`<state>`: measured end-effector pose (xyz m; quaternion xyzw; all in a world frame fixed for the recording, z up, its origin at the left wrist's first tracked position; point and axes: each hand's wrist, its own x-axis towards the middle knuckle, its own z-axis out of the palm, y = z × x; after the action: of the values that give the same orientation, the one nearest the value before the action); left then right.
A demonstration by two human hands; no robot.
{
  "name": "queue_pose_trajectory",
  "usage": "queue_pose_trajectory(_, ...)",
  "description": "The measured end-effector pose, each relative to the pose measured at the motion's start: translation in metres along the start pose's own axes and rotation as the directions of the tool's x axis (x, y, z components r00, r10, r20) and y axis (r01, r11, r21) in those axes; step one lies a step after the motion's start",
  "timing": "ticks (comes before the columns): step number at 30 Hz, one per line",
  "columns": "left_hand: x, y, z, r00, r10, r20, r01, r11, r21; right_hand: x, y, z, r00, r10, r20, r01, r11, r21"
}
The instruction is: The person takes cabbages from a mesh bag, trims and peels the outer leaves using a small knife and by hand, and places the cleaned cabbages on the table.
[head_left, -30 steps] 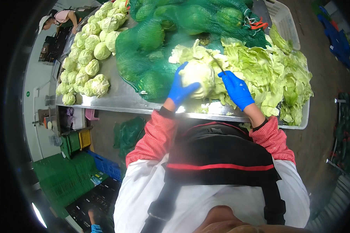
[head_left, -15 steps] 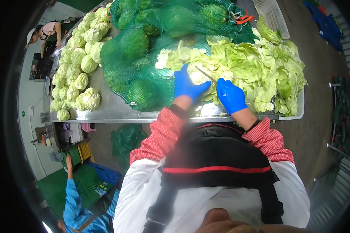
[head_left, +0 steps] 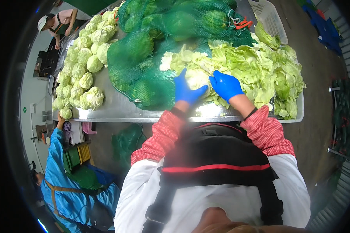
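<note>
Both hands have shifted a touch since the earlier frame, and the person in the blue jacket now fills the lower left of the frame, one arm up against the tabletop's near edge.

I'm watching the left hand in its blue glove cup the near left side of a pale cabbage head, just above the frame's centre. Its grip is wrapped on the head, fingers spread. The right hand, gloved the same, presses on the head's right side, grip closed against it. A thin blade-like streak sits between the hands, but I cannot tell if the right hand holds a knife.

By my reckoning the work is somewhere in the middle. Upper left, a long row of trimmed cabbages lies on the steel, so plenty looks finished. Right of centre, a big heap of loose outer leaves sprawls toward the tabletop's right end. Across the upper middle, green net sacks bulge with heads not yet unpacked, so a good share looks left. A white crate sits upper right. Another worker in a white cap stands at the far upper left.
</note>
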<state>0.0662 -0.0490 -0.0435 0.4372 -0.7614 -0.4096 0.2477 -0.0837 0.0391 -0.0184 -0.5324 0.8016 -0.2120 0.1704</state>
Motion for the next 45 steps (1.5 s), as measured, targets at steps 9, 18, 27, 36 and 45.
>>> queue_pose_trajectory(9,-0.021,0.004,-0.03,0.951,0.309,0.009,-0.288,0.896,-0.337,0.037,0.021,0.004,0.965,0.027,-0.261,-0.04,0.998,-0.046)
queue_pose_trajectory(18,-0.007,0.007,-0.032,0.935,0.32,-0.154,-0.338,0.935,-0.105,0.005,-0.043,-0.037,0.999,0.022,0.047,-0.032,0.97,0.242)
queue_pose_trajectory(27,-0.009,0.001,-0.015,0.982,0.176,-0.074,-0.191,0.876,-0.442,-0.014,-0.025,-0.04,0.999,0.006,0.034,-0.018,0.939,0.343)
queue_pose_trajectory(36,-0.012,0.034,-0.038,0.905,-0.282,0.319,0.388,0.24,-0.89,-0.022,0.01,-0.035,0.846,-0.201,-0.493,0.18,0.979,-0.09)
queue_pose_trajectory(45,-0.013,0.036,-0.048,0.876,-0.09,0.475,0.482,0.113,-0.869,-0.01,-0.034,-0.07,0.979,-0.084,-0.188,0.129,0.961,0.246)
